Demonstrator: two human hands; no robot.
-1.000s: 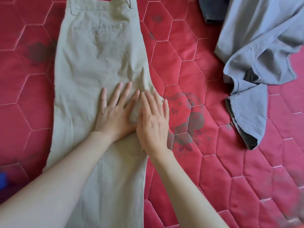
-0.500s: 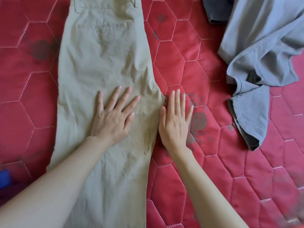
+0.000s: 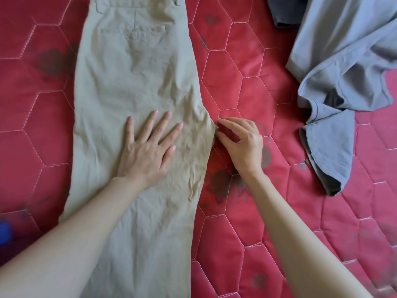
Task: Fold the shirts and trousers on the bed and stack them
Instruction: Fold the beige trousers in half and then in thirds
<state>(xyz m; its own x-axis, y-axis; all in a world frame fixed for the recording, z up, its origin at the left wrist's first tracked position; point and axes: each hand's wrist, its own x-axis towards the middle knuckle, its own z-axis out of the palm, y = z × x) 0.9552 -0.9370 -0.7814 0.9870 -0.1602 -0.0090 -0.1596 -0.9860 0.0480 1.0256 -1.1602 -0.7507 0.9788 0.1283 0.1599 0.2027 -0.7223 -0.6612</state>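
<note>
Fingers (image 3: 223,122) of the right hand (image 3: 243,145) are curled and pinch the pointed crotch corner of the khaki trousers (image 3: 133,87) at their right edge; thumb and fingertips meet on the fabric tip. Fingers of the left hand (image 3: 146,151) are straight and spread, pressing flat on the cloth just left of that corner, holding nothing.

The trousers lie lengthwise on the red quilted bed (image 3: 247,87), already doubled leg over leg, waistband and back pocket at the far end, legs running toward the person and out of view at the bottom. Creases gather around the crotch point.

Step in hand, as judged: trimming the outline of the doubled trousers before the crosswise folds. The next move probably calls for tucking the protruding corner over onto the cloth while the flat hand anchors the fabric, then smoothing the creases.

Both forearms reach in from the bottom edge, the left across the trouser legs, the right over bare bedding with its wrist bent inward.

A crumpled grey shirt (image 3: 343,67) lies well apart to the right, unfolded. A darker garment (image 3: 283,11) shows at the top edge beside it.
</note>
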